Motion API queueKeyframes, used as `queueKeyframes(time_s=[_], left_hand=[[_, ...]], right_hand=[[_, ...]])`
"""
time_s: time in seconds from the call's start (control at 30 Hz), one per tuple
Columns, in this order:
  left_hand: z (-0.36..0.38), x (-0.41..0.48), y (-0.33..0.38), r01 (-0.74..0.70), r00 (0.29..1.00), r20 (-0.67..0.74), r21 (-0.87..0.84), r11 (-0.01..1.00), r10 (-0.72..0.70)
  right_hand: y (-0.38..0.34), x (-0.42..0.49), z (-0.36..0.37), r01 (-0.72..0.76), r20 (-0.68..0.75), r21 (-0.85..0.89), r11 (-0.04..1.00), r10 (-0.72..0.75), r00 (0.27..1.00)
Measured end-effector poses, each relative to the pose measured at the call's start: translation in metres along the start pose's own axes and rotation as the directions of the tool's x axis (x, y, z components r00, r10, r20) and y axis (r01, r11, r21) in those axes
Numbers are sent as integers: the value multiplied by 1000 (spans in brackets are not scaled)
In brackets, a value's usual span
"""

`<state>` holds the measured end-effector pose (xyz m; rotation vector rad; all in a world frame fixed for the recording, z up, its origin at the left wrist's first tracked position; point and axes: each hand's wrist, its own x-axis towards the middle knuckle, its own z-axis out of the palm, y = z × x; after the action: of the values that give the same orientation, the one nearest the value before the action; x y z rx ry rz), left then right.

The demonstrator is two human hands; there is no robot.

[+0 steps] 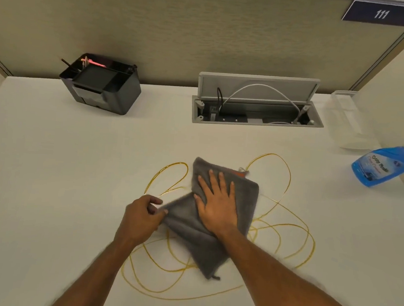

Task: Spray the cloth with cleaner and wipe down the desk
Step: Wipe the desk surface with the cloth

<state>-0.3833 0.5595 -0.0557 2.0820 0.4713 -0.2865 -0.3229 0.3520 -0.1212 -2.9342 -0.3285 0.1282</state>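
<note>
Pinched by the left hand [143, 214] and pressed flat under the right hand [216, 202], the cloth [245, 199] is mid-wipe, yellow squiggles [284, 228] mostly left on the desk [50, 165].

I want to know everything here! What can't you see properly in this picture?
All in the head view:
- Spray bottle: label blurred; top cut off by the right edge.
- Grey cloth: the desk and yellow squiggles under it are hidden.
- Black organizer: contents too small.
- Left hand: fingertips tucked around the cloth's edge.
</note>
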Motion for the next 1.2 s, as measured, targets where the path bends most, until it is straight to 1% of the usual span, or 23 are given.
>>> queueKeyframes(time_s=[0.07,0.13,0.2,0.3,0.37,0.4,0.5,0.57,0.67,0.77,0.83,0.9,0.97,1.0,1.03,1.1,1.2], left_hand=[[6,-5,1,2,995,103,6,1000,-3],[17,-6,3,-29,990,139,47,998,22],[24,-2,6,-73,993,99,106,992,63],[15,9,5,-133,990,-26,188,973,140],[3,17,0,-145,982,-81,272,952,172],[-3,20,-4,-145,980,-86,312,939,180],[-17,26,-16,-160,982,-27,400,902,186],[-19,27,-22,-183,981,17,419,889,194],[-13,24,-23,-245,967,40,411,878,252],[-5,21,-21,-391,908,66,484,782,413],[0,16,-21,-441,876,77,527,727,476],[1,10,-27,-448,872,84,535,716,483],[0,2,-39,-440,877,84,532,723,472],[0,-3,-45,-444,876,91,538,717,474],[-1,-8,-52,-452,871,100,547,705,481],[-4,-15,-63,-450,869,98,566,691,485],[-19,-14,-75,-358,902,14,586,727,432]], right_hand=[[12,-10,0,-16,-24,-9,1000,16,1000],[16,-5,0,-50,-35,-56,997,48,998],[10,13,-5,-98,-13,-76,992,97,995],[-14,47,-5,-124,46,-52,991,126,991],[-34,57,-1,-70,60,-55,996,73,996],[-42,56,1,-26,63,-57,998,29,998],[-39,34,9,117,17,-53,992,-116,993],[-25,22,10,146,-17,-35,989,-147,989],[-19,28,8,85,-9,-38,996,-86,996],[-44,51,5,-30,32,-60,998,32,999],[-62,58,6,-49,54,-94,994,54,997],[-67,49,10,40,71,-99,994,-33,997],[-56,27,14,160,39,-69,985,-158,987],[-46,16,15,188,15,-53,981,-187,982],[-36,8,15,192,1,-43,980,-192,981],[-22,5,12,156,-5,-38,987,-156,988],[-28,24,6,78,33,-61,995,-76,997]])
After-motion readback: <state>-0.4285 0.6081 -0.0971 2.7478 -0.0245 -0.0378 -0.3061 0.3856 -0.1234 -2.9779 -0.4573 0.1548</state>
